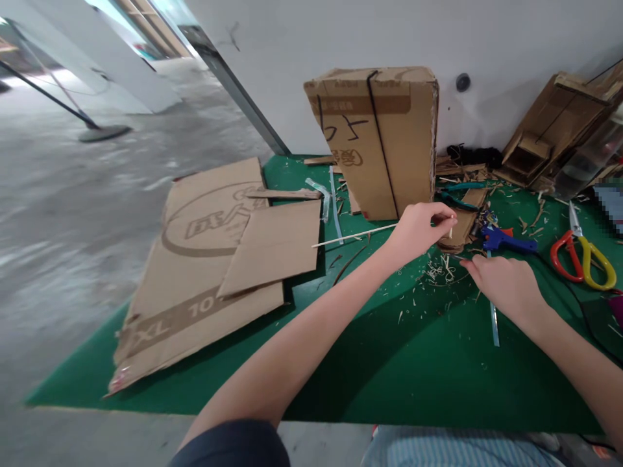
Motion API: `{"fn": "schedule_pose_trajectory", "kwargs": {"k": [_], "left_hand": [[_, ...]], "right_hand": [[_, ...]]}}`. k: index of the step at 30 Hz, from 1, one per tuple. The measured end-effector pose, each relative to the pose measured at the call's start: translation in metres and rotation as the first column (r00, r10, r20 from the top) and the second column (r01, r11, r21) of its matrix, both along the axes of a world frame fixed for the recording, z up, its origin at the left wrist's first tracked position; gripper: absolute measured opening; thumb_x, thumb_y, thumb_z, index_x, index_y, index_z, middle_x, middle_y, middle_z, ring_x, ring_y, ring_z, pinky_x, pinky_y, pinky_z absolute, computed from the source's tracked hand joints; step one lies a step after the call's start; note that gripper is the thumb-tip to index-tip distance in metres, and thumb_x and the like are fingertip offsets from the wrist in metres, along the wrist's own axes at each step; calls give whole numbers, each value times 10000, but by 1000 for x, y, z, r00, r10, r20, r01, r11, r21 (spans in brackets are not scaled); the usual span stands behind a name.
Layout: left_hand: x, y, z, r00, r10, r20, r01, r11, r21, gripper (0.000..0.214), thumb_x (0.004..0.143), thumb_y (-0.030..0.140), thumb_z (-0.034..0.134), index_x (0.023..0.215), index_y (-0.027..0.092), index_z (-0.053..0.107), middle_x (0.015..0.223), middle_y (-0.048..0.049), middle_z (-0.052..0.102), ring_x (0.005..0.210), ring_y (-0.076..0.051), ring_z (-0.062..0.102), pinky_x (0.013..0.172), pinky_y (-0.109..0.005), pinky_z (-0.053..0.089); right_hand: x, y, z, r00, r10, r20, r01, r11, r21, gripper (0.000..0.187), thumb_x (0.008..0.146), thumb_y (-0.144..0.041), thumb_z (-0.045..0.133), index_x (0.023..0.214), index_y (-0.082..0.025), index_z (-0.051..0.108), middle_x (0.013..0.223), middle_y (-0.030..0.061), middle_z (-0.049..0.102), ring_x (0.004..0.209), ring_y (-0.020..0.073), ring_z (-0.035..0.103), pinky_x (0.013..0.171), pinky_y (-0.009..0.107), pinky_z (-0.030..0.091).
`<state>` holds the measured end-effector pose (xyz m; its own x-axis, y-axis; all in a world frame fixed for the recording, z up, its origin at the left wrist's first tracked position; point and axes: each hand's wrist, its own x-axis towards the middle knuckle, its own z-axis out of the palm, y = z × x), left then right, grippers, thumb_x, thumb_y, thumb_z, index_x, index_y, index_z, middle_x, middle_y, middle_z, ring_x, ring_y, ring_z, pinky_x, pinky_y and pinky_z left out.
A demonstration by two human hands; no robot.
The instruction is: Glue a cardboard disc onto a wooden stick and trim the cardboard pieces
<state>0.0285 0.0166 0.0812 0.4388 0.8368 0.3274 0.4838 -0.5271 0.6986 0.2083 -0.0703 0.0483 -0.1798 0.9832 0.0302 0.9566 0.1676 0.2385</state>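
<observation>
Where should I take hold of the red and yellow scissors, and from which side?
Grip the scissors by the handle loops, coming from the near side: the loops face the person and the blades point away. The right hand lies nearest.

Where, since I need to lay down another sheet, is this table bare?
Bare: the green mat along its near edge, between the flat brown cardboard sheets and the right hand. Crowded: right rear, around the blue glue gun and red-and-yellow scissors, strewn with shavings.
</observation>
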Motion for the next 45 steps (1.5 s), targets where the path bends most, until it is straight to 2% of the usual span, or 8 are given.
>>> {"fn": "schedule_pose_trajectory", "kwargs": {"k": [5,10,15,19,25,29,39,45], "left_hand": [[0,1,0,1000,14,-6,-14,1000,0,171,857,241,550,846,193,714,842,-16,744,703,-129,617,714,-282,482],[1,-3,4,1000,10,-30,-10,1000,0,186,861,234,529,851,197,712,843,-20,741,688,-132,609,696,-293,478],[-1,-1,6,1000,16,-15,-16,1000,-7,192,860,223,529,872,192,718,849,-26,744,690,-134,613,700,-295,485],[-2,2,6,999,37,-11,-38,999,-18,189,854,220,536,879,194,721,876,-26,750,688,-133,616,702,-295,490],[-2,3,4,999,43,-11,-44,999,-29,202,856,216,532,896,186,728,934,-39,751,723,-137,632,720,-296,492],[-2,3,3,999,33,-31,-34,999,-21,228,866,227,509,903,194,732,944,-39,752,720,-141,632,726,-307,500],[-1,2,3,999,17,-40,-17,1000,-7,255,860,191,473,906,184,724,905,-42,746,791,-157,659,744,-299,502],[-2,2,3,999,12,-48,-11,1000,19,238,857,220,488,882,197,723,890,-34,746,776,-151,655,746,-297,501]], "right_hand": [[-5,-7,2,1000,26,17,-25,998,-60,581,1008,-430,201,807,-146,666,617,112,667,548,209,655,494,240,268],[-11,-11,5,1000,24,3,-23,989,-145,533,1007,-395,261,775,-140,667,623,119,665,565,213,668,489,243,302],[-10,-11,5,1000,26,5,-25,984,-175,541,1006,-402,250,780,-149,671,664,116,678,590,221,677,498,248,326],[-5,-7,8,999,45,15,-42,989,-145,554,999,-437,251,784,-149,673,651,112,674,578,217,670,499,251,303],[-4,4,7,999,41,18,-42,999,31,587,997,-475,182,817,-174,653,647,90,685,543,205,650,470,263,204],[-8,9,3,999,39,-3,-39,996,85,575,999,-463,191,812,-167,648,644,95,686,540,191,650,474,265,193],[-17,6,6,1000,6,-17,-6,1000,-17,584,1008,-410,202,817,-136,681,664,136,685,614,232,683,499,254,322],[-21,-3,-1,999,26,-29,-28,997,-77,545,1007,-402,256,801,-132,682,673,135,691,586,217,679,508,255,348]]}}
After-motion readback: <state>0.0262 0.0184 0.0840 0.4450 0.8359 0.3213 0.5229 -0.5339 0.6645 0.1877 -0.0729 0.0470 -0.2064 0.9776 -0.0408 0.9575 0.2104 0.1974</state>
